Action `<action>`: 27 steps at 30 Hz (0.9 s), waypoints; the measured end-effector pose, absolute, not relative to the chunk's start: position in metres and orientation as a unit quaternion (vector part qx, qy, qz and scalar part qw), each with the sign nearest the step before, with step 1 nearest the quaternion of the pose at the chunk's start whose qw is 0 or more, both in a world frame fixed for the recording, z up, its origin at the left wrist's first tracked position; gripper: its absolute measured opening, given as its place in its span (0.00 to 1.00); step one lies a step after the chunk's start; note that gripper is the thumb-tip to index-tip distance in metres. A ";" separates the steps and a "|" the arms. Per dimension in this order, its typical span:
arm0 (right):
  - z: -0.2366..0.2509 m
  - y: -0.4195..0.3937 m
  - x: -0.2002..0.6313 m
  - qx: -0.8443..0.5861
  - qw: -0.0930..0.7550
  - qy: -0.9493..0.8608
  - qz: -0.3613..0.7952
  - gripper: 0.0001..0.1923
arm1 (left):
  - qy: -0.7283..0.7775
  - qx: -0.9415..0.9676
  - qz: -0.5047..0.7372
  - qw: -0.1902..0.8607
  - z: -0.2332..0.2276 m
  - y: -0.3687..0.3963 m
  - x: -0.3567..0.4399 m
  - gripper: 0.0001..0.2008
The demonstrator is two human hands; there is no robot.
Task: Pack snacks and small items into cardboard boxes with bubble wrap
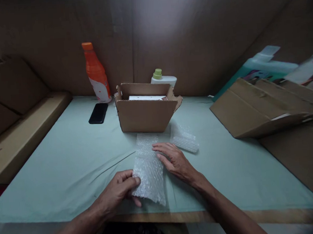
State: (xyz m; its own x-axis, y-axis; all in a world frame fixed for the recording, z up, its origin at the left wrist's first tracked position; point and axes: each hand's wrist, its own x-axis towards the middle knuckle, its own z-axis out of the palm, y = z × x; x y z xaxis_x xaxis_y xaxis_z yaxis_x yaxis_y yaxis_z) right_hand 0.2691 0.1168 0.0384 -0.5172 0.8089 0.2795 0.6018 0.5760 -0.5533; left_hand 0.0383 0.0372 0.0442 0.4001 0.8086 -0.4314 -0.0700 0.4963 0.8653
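Both hands (pixel 146 176) flat on bubble wrap (pixel 148 174).

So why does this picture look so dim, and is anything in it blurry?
Head view: the light is low and soft, the cardboard wall falling into brown gloom; the bubble wrap between the left hand and right hand is the brightest patch; the right edge is smeared, the printed packaging there unreadable; the table edge bows from the wide lens.

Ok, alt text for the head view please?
Two bare hands, left hand and right hand, press on a clear bubble wrap sheet on a pale green table, before an open brown cardboard box, orange plastic bottle and black phone.
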 end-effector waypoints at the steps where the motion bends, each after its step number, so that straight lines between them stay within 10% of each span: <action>1: 0.041 0.117 0.274 -0.423 0.267 -0.843 0.195 0.13 | 0.445 0.365 0.291 0.765 0.041 0.034 0.036 0.20; 8: 0.056 0.144 0.315 -0.519 0.346 -0.755 0.201 0.13 | 0.537 0.522 0.123 0.652 0.033 0.034 -0.009 0.24; 14: 0.055 0.214 0.315 -0.563 0.387 -0.674 0.279 0.28 | 0.621 0.581 0.371 0.374 0.048 0.136 -0.010 0.35; 27: 0.042 0.281 0.293 -0.525 0.352 -0.692 0.349 0.26 | 0.587 0.555 0.473 0.351 0.016 0.229 -0.002 0.33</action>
